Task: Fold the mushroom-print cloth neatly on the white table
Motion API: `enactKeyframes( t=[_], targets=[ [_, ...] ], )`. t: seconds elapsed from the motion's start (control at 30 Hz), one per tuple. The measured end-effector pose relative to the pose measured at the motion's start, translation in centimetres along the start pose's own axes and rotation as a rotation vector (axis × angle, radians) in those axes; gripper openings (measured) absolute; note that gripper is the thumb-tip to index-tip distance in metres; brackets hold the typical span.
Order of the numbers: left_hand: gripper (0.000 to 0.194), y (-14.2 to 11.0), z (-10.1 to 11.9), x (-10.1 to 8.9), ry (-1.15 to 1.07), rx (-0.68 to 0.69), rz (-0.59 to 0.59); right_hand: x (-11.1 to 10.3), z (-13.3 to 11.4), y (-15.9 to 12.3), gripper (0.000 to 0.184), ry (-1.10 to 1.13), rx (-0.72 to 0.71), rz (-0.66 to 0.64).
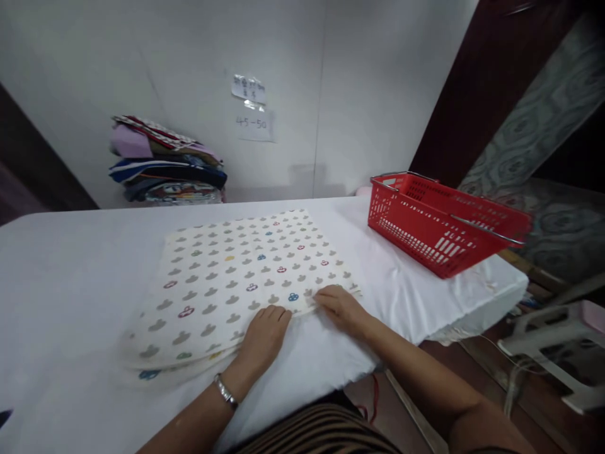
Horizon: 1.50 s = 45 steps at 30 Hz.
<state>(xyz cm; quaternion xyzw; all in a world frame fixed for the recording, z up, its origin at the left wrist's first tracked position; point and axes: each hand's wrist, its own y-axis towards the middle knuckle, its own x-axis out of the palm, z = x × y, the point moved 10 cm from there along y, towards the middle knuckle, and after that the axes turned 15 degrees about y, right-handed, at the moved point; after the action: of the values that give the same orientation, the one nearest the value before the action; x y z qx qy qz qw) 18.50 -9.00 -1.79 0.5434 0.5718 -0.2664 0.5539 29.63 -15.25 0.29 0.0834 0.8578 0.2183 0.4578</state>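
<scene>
A white cloth (241, 271) with rows of small grey and coloured printed shapes lies spread on the table in front of me. Along its near edge at least two layers show, and the lower one peeks out at the front left. My left hand (265, 334), a metal band at its wrist, is closed at the middle of that near edge, its thumb hidden. Farther right, near the cloth's right corner, my right hand (341, 308) pinches the same edge with its fingers together.
A white sheet covers the table (70, 271). On the right stands a red perforated basket (416, 230) with metal handles. At the back left is a pile of folded fabrics (167, 164). Paper notes (254, 123) hang on the wall. Beyond the table's right end stands a pale stool (553, 334).
</scene>
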Motion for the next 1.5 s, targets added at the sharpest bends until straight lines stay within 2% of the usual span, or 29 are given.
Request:
enactKeyframes(
  t=[0.07, 0.13, 0.17, 0.23, 0.3, 0.5, 0.87, 1.07, 1.17, 1.23, 1.3, 1.37, 1.43, 1.5],
  targets=[
    [0.025, 0.0, 0.0, 0.2, -0.001, 0.009, 0.001, -3.9, 2.7, -1.3, 0.025, 0.018, 0.131, 0.186],
    [0.025, 0.0, 0.0, 0.2, -0.006, 0.015, -0.001, -7.5, 6.4, -3.3, 0.022, 0.026, 0.370, 0.361],
    [0.025, 0.0, 0.0, 0.2, -0.010, 0.015, 0.000, -8.6, 8.4, -4.5, 0.022, 0.040, 0.524, 0.403],
    [0.025, 0.1, 0.0, 0.1, -0.019, 0.015, 0.013, -9.3, 11.5, -6.6, 0.025, 0.078, 0.795, 0.404],
    [0.025, 0.1, -0.1, -0.1, -0.026, 0.014, 0.033, -8.8, 13.1, -7.8, 0.029, 0.110, 0.948, 0.349],
    [0.025, 0.1, -0.1, 0.1, -0.048, 0.006, 0.073, -6.9, 13.7, -7.7, 0.024, 0.182, 1.059, 0.270],
    [0.026, 0.3, -0.7, 0.1, -0.120, -0.032, 0.047, -7.0, 13.5, -7.4, 0.021, 0.407, 1.148, 0.335],
    [0.024, 0.4, -0.7, -0.1, -0.129, -0.035, 0.042, -6.6, 13.9, -7.5, 0.005, 0.406, 1.126, 0.430],
    [0.022, 0.4, -1.0, 0.0, -0.161, -0.058, 0.072, -6.7, 13.9, -7.4, 0.006, 0.375, 1.087, 0.449],
    [0.021, 0.5, -1.3, 0.1, -0.175, -0.082, 0.094, -7.2, 13.4, -7.1, 0.007, 0.296, 1.012, 0.446],
    [0.020, 0.5, -1.6, 0.2, -0.171, -0.105, 0.103, -8.4, 11.5, -6.1, 0.006, 0.102, 0.817, 0.439],
    [0.020, 0.6, -1.7, 0.5, -0.169, -0.120, 0.088, -8.7, 8.2, -4.8, 0.007, -0.099, 0.527, 0.392],
    [0.020, 0.7, -1.9, 0.8, -0.181, -0.131, 0.066, -7.4, 5.2, -4.0, 0.009, -0.178, 0.299, 0.282],
    [0.021, 0.8, -2.0, 0.9, -0.196, -0.136, 0.059, -5.7, 3.6, -3.7, 0.013, -0.188, 0.206, 0.157]
  ],
)
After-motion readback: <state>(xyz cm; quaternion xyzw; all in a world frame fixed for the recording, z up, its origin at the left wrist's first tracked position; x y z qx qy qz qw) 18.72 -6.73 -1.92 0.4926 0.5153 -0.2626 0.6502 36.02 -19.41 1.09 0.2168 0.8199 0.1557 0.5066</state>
